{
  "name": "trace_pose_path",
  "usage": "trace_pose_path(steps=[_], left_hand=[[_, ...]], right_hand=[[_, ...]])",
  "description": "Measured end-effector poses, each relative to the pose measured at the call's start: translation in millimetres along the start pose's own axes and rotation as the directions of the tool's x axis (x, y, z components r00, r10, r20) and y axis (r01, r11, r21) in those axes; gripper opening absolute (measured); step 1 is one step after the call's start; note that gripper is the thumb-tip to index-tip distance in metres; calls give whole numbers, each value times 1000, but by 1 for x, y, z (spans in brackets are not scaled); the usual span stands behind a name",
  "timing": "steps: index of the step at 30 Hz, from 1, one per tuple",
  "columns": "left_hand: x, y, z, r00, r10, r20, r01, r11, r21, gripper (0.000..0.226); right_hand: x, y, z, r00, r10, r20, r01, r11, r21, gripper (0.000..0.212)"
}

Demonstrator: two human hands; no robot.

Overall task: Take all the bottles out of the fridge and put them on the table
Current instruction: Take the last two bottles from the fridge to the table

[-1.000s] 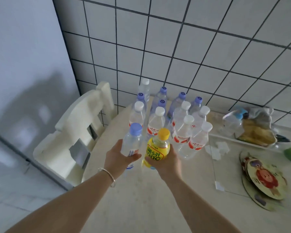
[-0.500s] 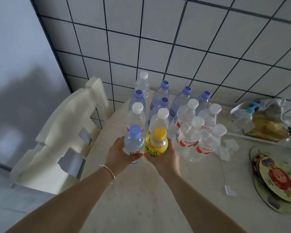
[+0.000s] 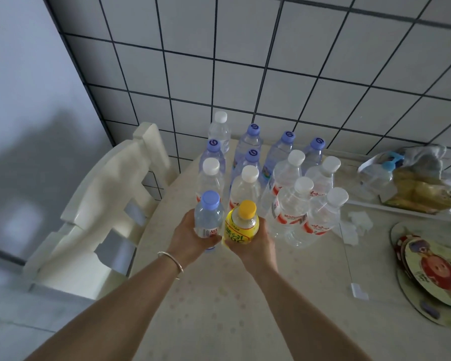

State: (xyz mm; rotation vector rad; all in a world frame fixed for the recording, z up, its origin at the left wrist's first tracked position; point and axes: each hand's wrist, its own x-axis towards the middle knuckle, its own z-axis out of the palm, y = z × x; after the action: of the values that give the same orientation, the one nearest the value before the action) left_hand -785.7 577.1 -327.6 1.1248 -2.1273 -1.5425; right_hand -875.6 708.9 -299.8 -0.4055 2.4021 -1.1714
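My left hand [image 3: 190,241] grips a clear water bottle with a blue cap [image 3: 208,217]. My right hand [image 3: 255,246] grips a yellow drink bottle with an orange cap [image 3: 241,226]. Both bottles stand upright, side by side, at the near edge of a cluster of several water bottles [image 3: 292,204] with white and blue caps. The cluster stands on the round beige table [image 3: 219,308], against the tiled wall. I cannot tell whether the two held bottles touch the tabletop. No fridge is in sight.
A white chair [image 3: 102,217] stands left of the table. At the right lie round cartoon coasters [image 3: 432,272], a thin rod with a white tag [image 3: 349,267], crumpled tissue [image 3: 354,225] and a tray with bags and clutter [image 3: 414,186]. The tiled wall [image 3: 271,74] rises behind.
Both hands have pushed the two bottles forward and down, close against the front of the cluster. My view has shifted nearer to the table.
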Motion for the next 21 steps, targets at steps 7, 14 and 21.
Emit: trace_pose_path(steps=[7, 14, 21], left_hand=[[-39, 18, -19, 992, 39, -120, -42, 999, -20, 107], [-113, 50, -45, 913, 111, -393, -152, 986, -75, 90], [-249, 61, -49, 858, 221, -463, -274, 960, -49, 72]], right_hand=[[-36, 6, -26, 987, 143, 73, -129, 976, -173, 70], [-110, -20, -64, 999, -48, -4, 48, 996, -69, 44], [-214, -18, -77, 969, -247, 30, 244, 966, 85, 42]])
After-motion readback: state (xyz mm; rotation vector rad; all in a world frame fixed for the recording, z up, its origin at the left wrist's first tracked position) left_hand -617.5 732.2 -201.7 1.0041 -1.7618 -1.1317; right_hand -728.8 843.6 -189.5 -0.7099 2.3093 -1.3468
